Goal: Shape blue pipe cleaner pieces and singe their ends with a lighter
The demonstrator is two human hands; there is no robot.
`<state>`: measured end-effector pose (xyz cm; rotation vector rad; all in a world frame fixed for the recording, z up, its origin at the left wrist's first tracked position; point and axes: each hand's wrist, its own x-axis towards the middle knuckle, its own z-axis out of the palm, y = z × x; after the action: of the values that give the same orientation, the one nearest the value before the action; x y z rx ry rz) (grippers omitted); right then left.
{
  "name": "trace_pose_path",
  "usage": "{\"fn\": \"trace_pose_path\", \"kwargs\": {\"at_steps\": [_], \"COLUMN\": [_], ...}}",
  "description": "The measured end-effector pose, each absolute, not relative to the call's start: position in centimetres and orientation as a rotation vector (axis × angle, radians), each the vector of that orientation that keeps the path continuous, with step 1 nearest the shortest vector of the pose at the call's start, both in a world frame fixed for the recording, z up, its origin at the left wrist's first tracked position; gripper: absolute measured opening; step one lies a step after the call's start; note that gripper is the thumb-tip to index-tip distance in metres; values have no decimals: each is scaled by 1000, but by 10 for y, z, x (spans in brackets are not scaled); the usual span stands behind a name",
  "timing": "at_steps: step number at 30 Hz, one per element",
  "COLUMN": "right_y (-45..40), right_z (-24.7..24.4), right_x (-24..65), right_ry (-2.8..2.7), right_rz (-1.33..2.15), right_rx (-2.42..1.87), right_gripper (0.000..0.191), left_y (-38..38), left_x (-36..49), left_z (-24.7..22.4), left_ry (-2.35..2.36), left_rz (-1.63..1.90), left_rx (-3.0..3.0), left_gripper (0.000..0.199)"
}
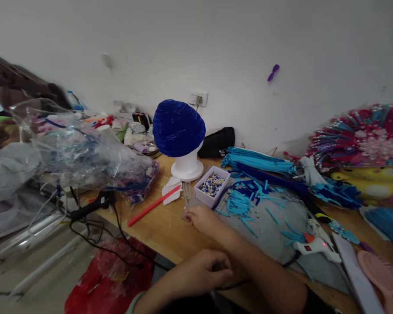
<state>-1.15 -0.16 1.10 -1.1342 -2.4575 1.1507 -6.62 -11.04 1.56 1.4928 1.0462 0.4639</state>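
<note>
My right hand (204, 219) reaches across the table. Its fingers are bent together at the tips beside a small flat metallic piece (186, 213); whatever they pinch is too small to make out. Closer to my body, my left hand (206, 272) hangs at the table edge, loosely curled, with nothing visible in it. Just beyond my right hand stands a white box (205, 199) of blue, white and gold beads (212, 184). A white mannequin head stand (187, 163) behind it carries a dark blue wrapped cap (178, 128). Cut light-blue stems (239, 203) lie scattered to the right.
A white hot glue gun (317, 248) with a lit red light lies at right, near a pink hairbrush (373, 270). A red stick (153, 206) and white paper (172, 190) lie left. Plastic bags (94, 152) and a black-handled tool (91, 206) with cables crowd the left side.
</note>
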Motion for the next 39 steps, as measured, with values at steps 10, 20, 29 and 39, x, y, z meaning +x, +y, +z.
{"fn": "trace_pose_path", "kwargs": {"at_steps": [10,20,29,39], "right_y": [10,-2,-20,-51], "right_z": [0,4,13,21], "right_x": [18,34,116,162], "right_ry": [-1533,-1317,-1759,-2504], "right_rz": [1870,2034,1848,839], "right_rx": [-997,-946,-1115,-1732], "right_gripper": [22,49,50,25], "left_y": [-72,-61,-48,13], "left_x": [-114,-107,-63,-7], "left_z": [13,7,7,21], "left_ry": [1506,1479,1136,1233], "left_rz": [1352,1332,1077,838], "left_rx": [1240,1304,1231,1993], "left_gripper": [35,23,34,29]}}
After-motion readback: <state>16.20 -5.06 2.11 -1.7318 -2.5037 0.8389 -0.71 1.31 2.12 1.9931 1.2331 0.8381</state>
